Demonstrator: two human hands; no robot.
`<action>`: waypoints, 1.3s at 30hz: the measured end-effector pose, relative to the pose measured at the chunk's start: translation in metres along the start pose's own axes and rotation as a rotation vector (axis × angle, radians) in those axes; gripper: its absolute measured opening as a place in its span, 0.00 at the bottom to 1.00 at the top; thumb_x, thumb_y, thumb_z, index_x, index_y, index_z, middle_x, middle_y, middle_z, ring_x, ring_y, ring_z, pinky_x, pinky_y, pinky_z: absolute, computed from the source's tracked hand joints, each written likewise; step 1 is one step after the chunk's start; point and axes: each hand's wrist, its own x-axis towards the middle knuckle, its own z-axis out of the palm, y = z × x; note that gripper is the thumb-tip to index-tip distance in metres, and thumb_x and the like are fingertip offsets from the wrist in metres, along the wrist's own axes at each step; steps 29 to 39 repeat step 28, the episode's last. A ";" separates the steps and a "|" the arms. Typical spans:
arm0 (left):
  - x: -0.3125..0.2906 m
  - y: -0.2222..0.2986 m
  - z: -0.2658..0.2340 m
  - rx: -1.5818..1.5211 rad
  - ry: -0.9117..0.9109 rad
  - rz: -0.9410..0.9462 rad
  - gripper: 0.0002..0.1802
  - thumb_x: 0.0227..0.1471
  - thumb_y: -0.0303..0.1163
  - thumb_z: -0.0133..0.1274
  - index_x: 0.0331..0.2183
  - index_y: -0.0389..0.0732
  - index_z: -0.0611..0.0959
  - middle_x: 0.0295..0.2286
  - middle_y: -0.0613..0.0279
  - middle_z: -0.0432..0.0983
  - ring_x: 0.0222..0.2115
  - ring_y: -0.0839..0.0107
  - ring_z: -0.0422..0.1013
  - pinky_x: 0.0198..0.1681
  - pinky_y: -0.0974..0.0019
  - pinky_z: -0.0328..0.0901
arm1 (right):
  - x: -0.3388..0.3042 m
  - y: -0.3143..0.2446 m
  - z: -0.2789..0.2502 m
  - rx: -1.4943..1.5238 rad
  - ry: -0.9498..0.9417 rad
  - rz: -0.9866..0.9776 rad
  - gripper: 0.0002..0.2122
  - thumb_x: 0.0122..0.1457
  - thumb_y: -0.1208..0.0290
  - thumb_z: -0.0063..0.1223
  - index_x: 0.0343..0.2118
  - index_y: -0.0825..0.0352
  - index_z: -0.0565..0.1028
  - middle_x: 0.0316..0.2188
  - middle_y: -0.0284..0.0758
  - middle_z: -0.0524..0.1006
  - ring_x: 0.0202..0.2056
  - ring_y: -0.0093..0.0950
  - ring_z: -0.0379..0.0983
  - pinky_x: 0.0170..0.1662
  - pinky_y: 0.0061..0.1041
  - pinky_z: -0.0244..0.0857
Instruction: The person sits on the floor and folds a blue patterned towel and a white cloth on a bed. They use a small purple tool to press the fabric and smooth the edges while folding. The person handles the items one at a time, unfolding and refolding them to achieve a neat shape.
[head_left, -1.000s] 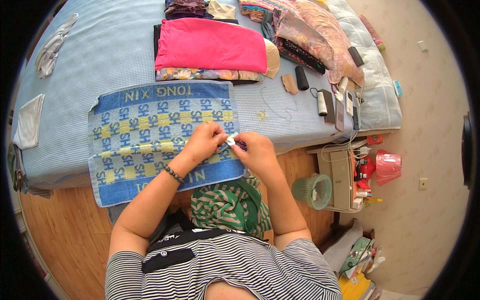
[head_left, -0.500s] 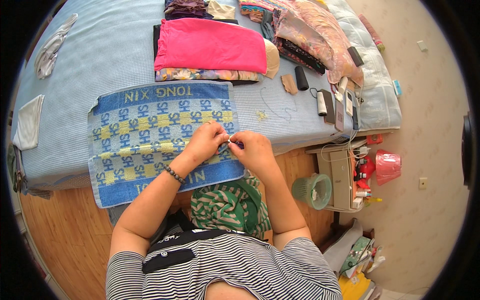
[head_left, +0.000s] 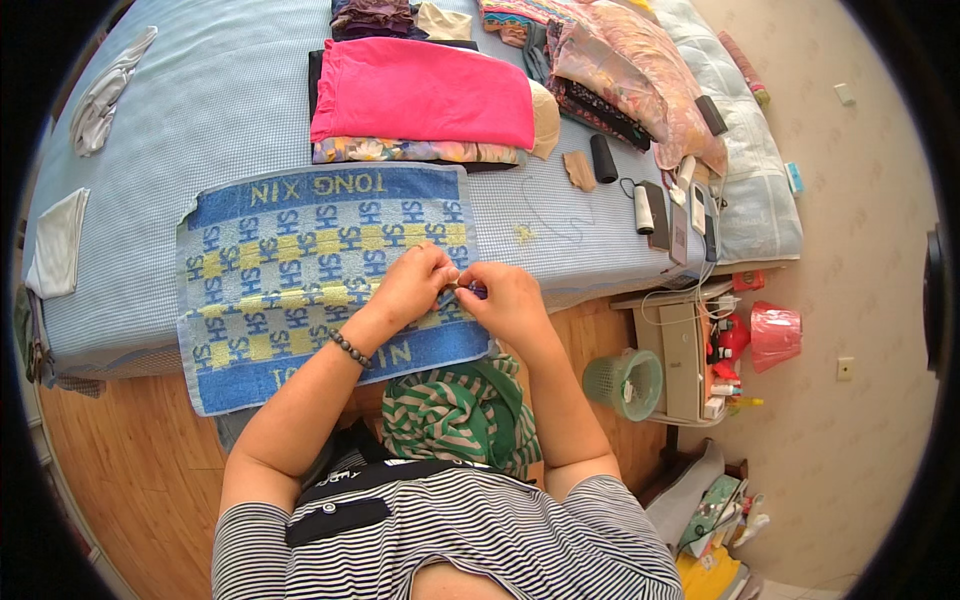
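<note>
Both hands meet over the lower right part of a blue, white and yellow patterned towel (head_left: 330, 240) spread at the bed's edge. My left hand (head_left: 412, 285) is closed in a pinch, its fingertips against those of the other hand; what they grip is too small to make out. My right hand (head_left: 510, 300) is closed around a small dark-blue object (head_left: 478, 291), mostly hidden by the fingers. A dark bead bracelet (head_left: 349, 349) circles my left wrist. Green-and-beige striped cloth (head_left: 455, 410) lies below the hands, over my lap.
Folded pink cloth (head_left: 420, 95) lies on a stack beyond the towel. To the right on the bed are a black cylinder (head_left: 603, 158), a white tube (head_left: 643, 208) and phone-like devices with a cable. A green basket (head_left: 625, 384) stands on the floor beside a small cabinet (head_left: 685, 360).
The fingertips have shifted very slightly, and the small white bit between them shows less now. Both arms and the towel stay in place.
</note>
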 end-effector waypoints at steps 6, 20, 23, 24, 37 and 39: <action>0.003 -0.011 0.002 -0.168 0.057 -0.019 0.10 0.56 0.30 0.50 0.28 0.33 0.76 0.23 0.61 0.72 0.21 0.75 0.71 0.20 0.72 0.67 | -0.007 0.001 -0.008 0.053 -0.005 -0.044 0.10 0.46 0.68 0.61 0.30 0.65 0.75 0.23 0.38 0.75 0.27 0.36 0.74 0.31 0.34 0.66; -0.005 0.007 0.007 -0.692 -0.059 -0.188 0.08 0.56 0.33 0.51 0.31 0.38 0.79 0.28 0.68 0.75 0.26 0.82 0.68 0.26 0.79 0.64 | -0.006 -0.003 0.019 0.368 0.353 -0.083 0.07 0.47 0.76 0.60 0.24 0.70 0.72 0.15 0.31 0.67 0.19 0.20 0.62 0.22 0.23 0.56; -0.009 0.013 0.006 -0.765 -0.100 -0.205 0.09 0.55 0.34 0.53 0.33 0.38 0.80 0.29 0.67 0.75 0.29 0.81 0.69 0.28 0.78 0.65 | -0.005 0.000 0.012 0.448 0.336 -0.034 0.04 0.48 0.78 0.56 0.22 0.70 0.72 0.15 0.30 0.69 0.18 0.20 0.62 0.22 0.22 0.57; -0.011 0.018 0.006 -0.785 -0.120 -0.209 0.10 0.55 0.35 0.53 0.33 0.37 0.80 0.29 0.67 0.75 0.30 0.80 0.70 0.29 0.77 0.65 | -0.005 0.007 0.008 0.463 0.372 0.014 0.04 0.48 0.78 0.55 0.22 0.69 0.72 0.16 0.29 0.69 0.18 0.20 0.62 0.22 0.22 0.57; -0.025 0.027 -0.028 -0.496 0.000 -0.055 0.16 0.55 0.39 0.54 0.40 0.37 0.79 0.34 0.66 0.76 0.35 0.77 0.71 0.35 0.75 0.67 | 0.012 0.066 -0.011 0.490 0.466 0.113 0.04 0.52 0.79 0.53 0.22 0.66 0.76 0.14 0.24 0.67 0.17 0.12 0.59 0.20 0.16 0.53; -0.025 0.027 -0.028 -0.496 0.000 -0.055 0.16 0.55 0.39 0.54 0.40 0.37 0.79 0.34 0.66 0.76 0.35 0.77 0.71 0.35 0.75 0.67 | 0.012 0.066 -0.011 0.490 0.466 0.113 0.04 0.52 0.79 0.53 0.22 0.66 0.76 0.14 0.24 0.67 0.17 0.12 0.59 0.20 0.16 0.53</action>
